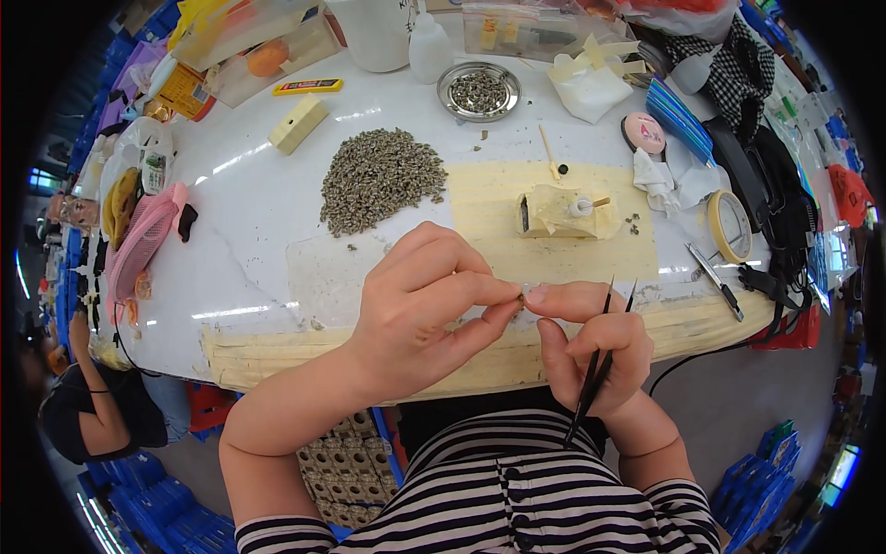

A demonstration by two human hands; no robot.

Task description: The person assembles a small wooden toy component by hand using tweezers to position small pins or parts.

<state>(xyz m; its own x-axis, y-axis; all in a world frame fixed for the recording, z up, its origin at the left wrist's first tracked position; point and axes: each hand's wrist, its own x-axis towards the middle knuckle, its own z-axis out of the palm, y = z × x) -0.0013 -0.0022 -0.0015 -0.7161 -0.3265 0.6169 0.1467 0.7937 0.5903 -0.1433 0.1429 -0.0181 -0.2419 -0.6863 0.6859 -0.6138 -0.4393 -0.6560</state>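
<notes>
Near the table's front edge, my left hand (pixel 415 314) pinches a tiny part (pixel 523 295) between thumb and index fingertip. It is too small to make out. My right hand (pixel 604 351) brings its outstretched index fingertip against the same part. Black tweezers (pixel 595 374) lie across that hand, held in the curled fingers with their tips pointing away from me and spread apart. Beyond my left hand is a large heap of small metal parts (pixel 380 175). Past my right hand stands a small block wrapped in masking tape (pixel 572 214), with a white piece and a stick on top.
A round metal dish (pixel 479 90) holds more small parts. Nearby lie a cream block (pixel 298 125), a yellow box (pixel 307 86), a cotton swab (pixel 550 152), a tape roll (pixel 729 226) and a knife-like tool (pixel 715 282). Another person (pixel 106 406) sits at far left.
</notes>
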